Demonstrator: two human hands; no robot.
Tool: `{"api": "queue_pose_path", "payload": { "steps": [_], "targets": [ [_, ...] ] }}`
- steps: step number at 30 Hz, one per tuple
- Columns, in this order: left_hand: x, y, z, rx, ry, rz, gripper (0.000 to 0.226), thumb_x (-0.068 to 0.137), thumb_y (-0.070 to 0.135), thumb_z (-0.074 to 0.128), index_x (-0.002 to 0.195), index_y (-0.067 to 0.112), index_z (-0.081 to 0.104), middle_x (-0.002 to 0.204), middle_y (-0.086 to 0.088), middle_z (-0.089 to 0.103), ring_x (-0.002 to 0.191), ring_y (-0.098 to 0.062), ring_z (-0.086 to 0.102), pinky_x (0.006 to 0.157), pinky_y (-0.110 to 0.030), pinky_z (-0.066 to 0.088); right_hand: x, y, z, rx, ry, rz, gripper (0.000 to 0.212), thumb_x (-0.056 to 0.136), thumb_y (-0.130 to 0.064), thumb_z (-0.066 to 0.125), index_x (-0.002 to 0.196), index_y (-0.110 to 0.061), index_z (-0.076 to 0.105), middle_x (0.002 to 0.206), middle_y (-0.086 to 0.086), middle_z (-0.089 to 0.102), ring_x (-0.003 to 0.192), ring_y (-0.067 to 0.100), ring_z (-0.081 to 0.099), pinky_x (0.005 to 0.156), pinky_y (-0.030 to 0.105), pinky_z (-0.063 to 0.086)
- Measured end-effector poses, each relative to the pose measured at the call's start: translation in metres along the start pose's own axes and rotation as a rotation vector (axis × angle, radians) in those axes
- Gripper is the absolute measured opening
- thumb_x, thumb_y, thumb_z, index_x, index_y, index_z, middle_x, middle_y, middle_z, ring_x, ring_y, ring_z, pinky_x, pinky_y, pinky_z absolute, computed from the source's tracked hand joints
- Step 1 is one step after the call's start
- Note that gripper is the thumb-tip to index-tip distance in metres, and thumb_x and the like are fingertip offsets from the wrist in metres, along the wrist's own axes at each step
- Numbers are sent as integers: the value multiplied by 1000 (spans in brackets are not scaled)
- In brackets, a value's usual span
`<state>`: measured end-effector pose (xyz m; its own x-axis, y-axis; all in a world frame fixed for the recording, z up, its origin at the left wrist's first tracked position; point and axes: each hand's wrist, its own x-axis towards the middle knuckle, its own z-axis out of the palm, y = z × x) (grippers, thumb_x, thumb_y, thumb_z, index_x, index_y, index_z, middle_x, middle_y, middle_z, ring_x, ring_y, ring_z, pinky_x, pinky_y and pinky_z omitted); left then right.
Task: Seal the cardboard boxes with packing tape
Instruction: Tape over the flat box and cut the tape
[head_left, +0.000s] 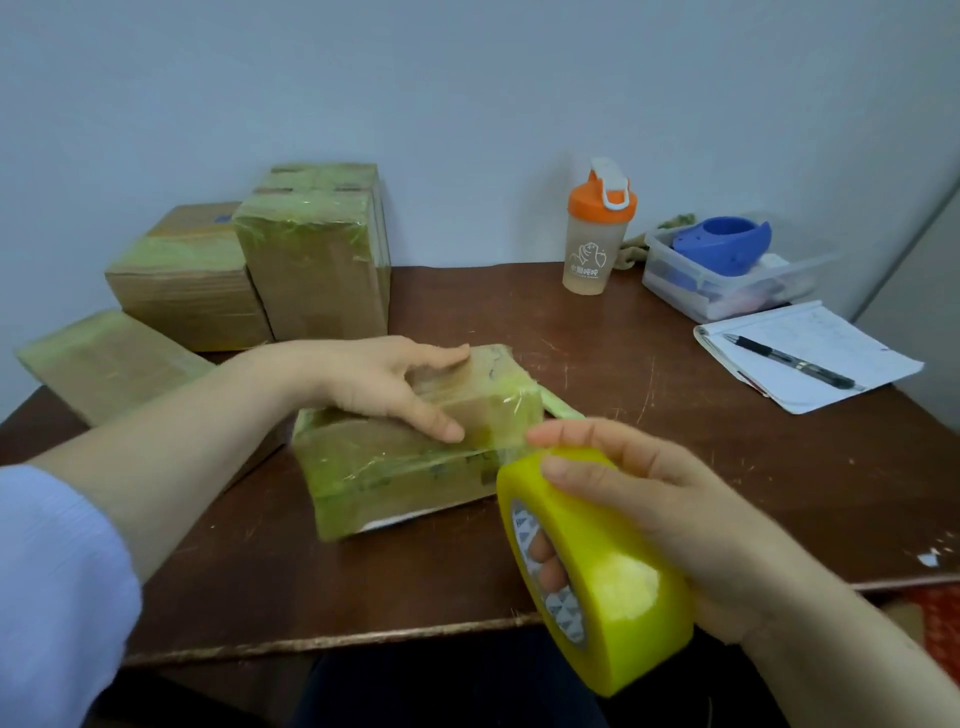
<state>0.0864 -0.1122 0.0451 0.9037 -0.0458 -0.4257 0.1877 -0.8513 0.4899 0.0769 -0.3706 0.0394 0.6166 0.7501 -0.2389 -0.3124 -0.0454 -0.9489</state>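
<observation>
Head view: my left hand (374, 387) lies flat on the box (395, 480), my right hand (675, 512) grips the tape roll (618, 587); I judge slack tape may wrinkle.

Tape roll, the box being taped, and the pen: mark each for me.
tape roll (618, 582): head view, on its yellow outer band.
box being taped (395, 478): head view, on its tape-covered near face.
pen (790, 360): head view, mid-barrel, lying on the notepad.
</observation>
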Motion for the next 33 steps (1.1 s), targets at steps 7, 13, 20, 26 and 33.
{"api": "queue_pose_path", "payload": {
  "steps": [7,13,20,26,33],
  "targets": [
    [-5,2,-2,-133,-24,-20,48,74,58,62,116,35,66,105,7,71,97,-13,67,89,-32,50,30,-59,-3,-13,-94,-93,66,64,-8,57,128,-21,46,82,22,72,68,32,71,65,38,60],
    [6,18,17,49,106,76,122,51,62,76,150,25,15,149,8,33,133,-15,36,114,-35,22,71,-74,5,-51,-16,-77,46,93,-31,54,127,-1,47,77,24,70,58,28,69,56,38,60],
    [25,9,42,292,351,112,103,55,66,75,138,24,30,133,1,46,117,-25,49,97,-38,37,73,-60,8,-96,47,-193,63,87,-25,63,142,-26,34,74,21,71,62,30,68,62,40,59],
    [22,9,44,322,378,104,103,54,66,75,136,20,31,108,5,46,108,-22,47,85,-35,35,37,-54,13,-128,90,-303,22,83,-17,64,105,-18,67,63,17,65,47,28,63,49,36,56],
    [23,8,44,338,330,71,124,55,68,71,150,32,1,142,2,37,129,-21,34,101,-42,29,-2,-20,9,-124,103,-145,22,67,-31,67,88,-23,70,63,23,65,51,34,64,52,41,55]
  ]
}}
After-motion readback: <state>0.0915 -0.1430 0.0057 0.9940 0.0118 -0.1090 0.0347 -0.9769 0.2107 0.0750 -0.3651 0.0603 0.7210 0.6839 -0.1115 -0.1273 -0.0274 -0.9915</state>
